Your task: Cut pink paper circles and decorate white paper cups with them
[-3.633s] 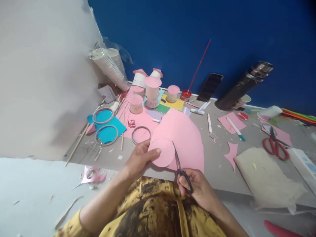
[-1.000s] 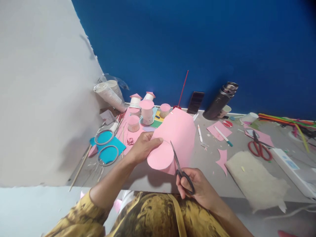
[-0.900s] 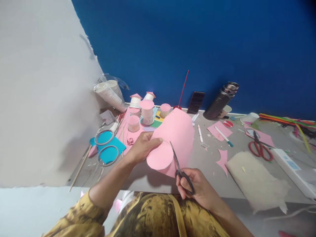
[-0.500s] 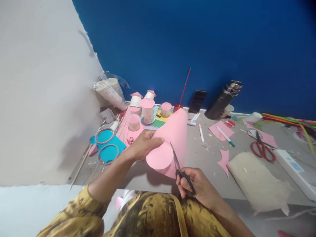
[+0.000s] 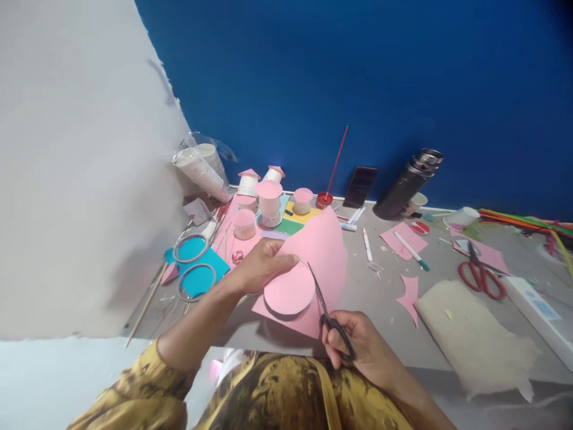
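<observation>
My left hand (image 5: 268, 263) pinches a sheet of pink paper (image 5: 326, 251) above the table's front part, thumb on top. A round pink disc (image 5: 290, 291) stands out from the sheet under that thumb; whether it is fully cut free I cannot tell. My right hand (image 5: 349, 337) has its fingers through the handles of black-handled scissors (image 5: 330, 322). Their blades look nearly closed and point up along the disc's right edge. Beyond the left hand stand several paper cups with pink paper tops (image 5: 270, 203).
Stacked paper cups (image 5: 201, 173) lean at the back left, near hoops on blue paper (image 5: 197, 269). A dark flask (image 5: 405, 185) and a phone (image 5: 360, 185) stand by the blue wall. Red-handled scissors (image 5: 481, 278), a marker (image 5: 412, 251) and a cream cloth (image 5: 477, 334) lie right.
The pink sheet has swung lower and flatter, its lower left corner now showing beneath the disc. Both hands keep their grips. The view has shifted slightly.
</observation>
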A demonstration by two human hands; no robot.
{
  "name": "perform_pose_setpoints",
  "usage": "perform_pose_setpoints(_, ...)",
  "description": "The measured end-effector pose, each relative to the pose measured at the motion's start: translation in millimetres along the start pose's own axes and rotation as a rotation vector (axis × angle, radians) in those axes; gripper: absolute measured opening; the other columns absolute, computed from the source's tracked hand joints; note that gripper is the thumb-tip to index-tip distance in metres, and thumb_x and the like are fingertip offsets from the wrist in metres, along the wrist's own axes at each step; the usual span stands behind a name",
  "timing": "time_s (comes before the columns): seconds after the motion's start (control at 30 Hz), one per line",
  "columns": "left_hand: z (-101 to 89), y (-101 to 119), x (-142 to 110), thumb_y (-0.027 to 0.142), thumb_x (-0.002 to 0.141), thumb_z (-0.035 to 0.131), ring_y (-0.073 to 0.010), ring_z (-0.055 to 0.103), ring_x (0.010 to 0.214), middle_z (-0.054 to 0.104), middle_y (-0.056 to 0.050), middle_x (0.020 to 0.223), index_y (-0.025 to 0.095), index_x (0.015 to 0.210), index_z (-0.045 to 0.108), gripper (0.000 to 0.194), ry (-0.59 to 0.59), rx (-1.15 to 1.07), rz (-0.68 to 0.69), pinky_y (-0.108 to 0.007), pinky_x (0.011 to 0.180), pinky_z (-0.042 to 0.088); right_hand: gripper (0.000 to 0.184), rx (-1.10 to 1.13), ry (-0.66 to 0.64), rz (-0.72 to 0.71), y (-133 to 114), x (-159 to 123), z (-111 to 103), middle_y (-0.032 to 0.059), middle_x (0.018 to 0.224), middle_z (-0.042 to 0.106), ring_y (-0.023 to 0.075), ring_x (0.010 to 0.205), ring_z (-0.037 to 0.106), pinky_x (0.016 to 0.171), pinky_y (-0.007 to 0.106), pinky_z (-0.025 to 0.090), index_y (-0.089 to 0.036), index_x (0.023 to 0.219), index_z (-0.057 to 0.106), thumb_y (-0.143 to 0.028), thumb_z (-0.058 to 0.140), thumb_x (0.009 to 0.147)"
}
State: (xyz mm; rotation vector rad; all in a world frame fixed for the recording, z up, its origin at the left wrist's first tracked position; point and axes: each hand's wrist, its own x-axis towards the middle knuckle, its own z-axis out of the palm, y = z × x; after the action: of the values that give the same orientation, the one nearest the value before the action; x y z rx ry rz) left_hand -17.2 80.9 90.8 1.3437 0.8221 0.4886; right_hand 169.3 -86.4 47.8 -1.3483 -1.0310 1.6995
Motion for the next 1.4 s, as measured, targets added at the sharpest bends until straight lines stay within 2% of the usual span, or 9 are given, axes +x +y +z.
perform_pose_setpoints(0.3,-4.6,1.8,-2.7,0.038,0.082,0.070,-0.0093,0.047,0.050,0.056,0.001,0.061,0.016,0.071,0.064,0.025,-0.127,0.082,0.024,-0.019,0.043,0.031,0.067,-0.018,-0.015,0.010,-4.4,-0.3,1.5,-0.0009,0.053,0.058,0.0091,0.049,0.041,0.054,0.024,0.030,-0.018,0.069,0.056,-0.083,0.071,0.068)
perform_pose_setpoints(0.43,-5.3,5.7,-2.9,0.035,0.082,0.070,-0.0080,0.042,0.048,0.051,0.003,0.057,0.017,0.068,0.064,0.024,-0.152,0.106,0.041,-0.019,0.042,0.029,0.069,-0.021,-0.006,0.043,-5.3,-1.0,3.6,-0.0011,0.052,0.058,0.0090,0.049,0.042,0.054,0.024,0.029,-0.018,0.068,0.056,-0.085,0.071,0.065)
perform_pose_setpoints(0.63,-7.5,6.9,1.3,0.038,0.081,0.071,-0.0079,0.044,0.049,0.053,0.003,0.059,0.015,0.071,0.064,0.026,-0.179,0.079,0.002,-0.018,0.043,0.031,0.070,-0.050,0.004,0.032,-0.7,0.2,1.8,-0.0001,0.052,0.058,0.0090,0.049,0.042,0.053,0.024,0.027,-0.018,0.066,0.054,-0.086,0.070,0.067)
perform_pose_setpoints(0.73,-6.8,4.5,-3.2,0.047,0.079,0.075,-0.0091,0.049,0.050,0.058,0.001,0.064,0.014,0.079,0.066,0.034,-0.132,-0.004,-0.021,-0.019,0.044,0.034,0.070,-0.029,0.011,0.020,4.5,2.6,-0.9,-0.0011,0.051,0.056,0.0085,0.049,0.040,0.053,0.024,0.028,-0.017,0.066,0.055,-0.086,0.070,0.066)
perform_pose_setpoints(0.87,2.5,-7.0,-22.0,0.051,0.074,0.080,-0.0104,0.053,0.058,0.061,0.001,0.068,0.015,0.081,0.067,0.039,0.068,-0.112,0.040,-0.020,0.053,0.040,0.070,-0.008,0.037,-0.026,9.5,5.7,-3.5,-0.0011,0.053,0.057,0.0087,0.050,0.041,0.054,0.024,0.029,-0.017,0.069,0.056,-0.086,0.068,0.069)
perform_pose_setpoints(1.03,18.1,-28.5,-34.5,0.052,0.075,0.079,-0.0148,0.057,0.067,0.066,-0.003,0.073,0.013,0.080,0.071,0.040,0.261,-0.044,0.019,-0.024,0.062,0.044,0.070,-0.042,0.066,-0.006,9.8,7.2,-3.7,-0.0003,0.053,0.058,0.0089,0.050,0.042,0.052,0.024,0.028,-0.017,0.069,0.057,-0.086,0.067,0.070)
perform_pose_setpoints(1.1,19.2,-32.4,-32.1,0.052,0.076,0.077,-0.0161,0.058,0.068,0.067,-0.003,0.074,0.013,0.081,0.071,0.040,0.263,-0.042,-0.006,-0.025,0.062,0.045,0.070,-0.047,0.060,0.000,9.2,7.2,-3.1,-0.0002,0.054,0.059,0.0088,0.050,0.042,0.052,0.024,0.029,-0.016,0.070,0.058,-0.086,0.067,0.070)
perform_pose_setpoints(1.4,6.9,-25.0,-26.2,0.046,0.074,0.076,-0.0151,0.055,0.062,0.063,-0.002,0.067,0.014,0.077,0.070,0.033,0.093,0.009,-0.049,-0.026,0.058,0.042,0.071,-0.023,0.027,0.004,3.4,5.1,-0.8,0.0005,0.055,0.060,0.0088,0.050,0.043,0.053,0.024,0.030,-0.016,0.072,0.059,-0.086,0.067,0.070)
